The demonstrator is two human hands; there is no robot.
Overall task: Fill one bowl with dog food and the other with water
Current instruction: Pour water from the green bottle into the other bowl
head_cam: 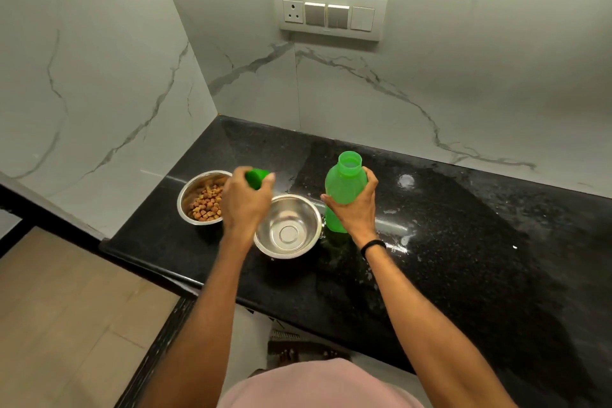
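My right hand [352, 209] wraps open bottle [344, 179] at mid-body; left hand [245, 202] clasps cap [256, 177]. Empty bowl [287, 225] between hands, food bowl [202, 197] just left of left hand. Bottle probably heavy, smooth, squeezable plastic: hold waist firmly.

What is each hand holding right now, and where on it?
The left hand holds the small green bottle cap in its curled fingers; the right hand grips the uncapped green plastic bottle around its middle.
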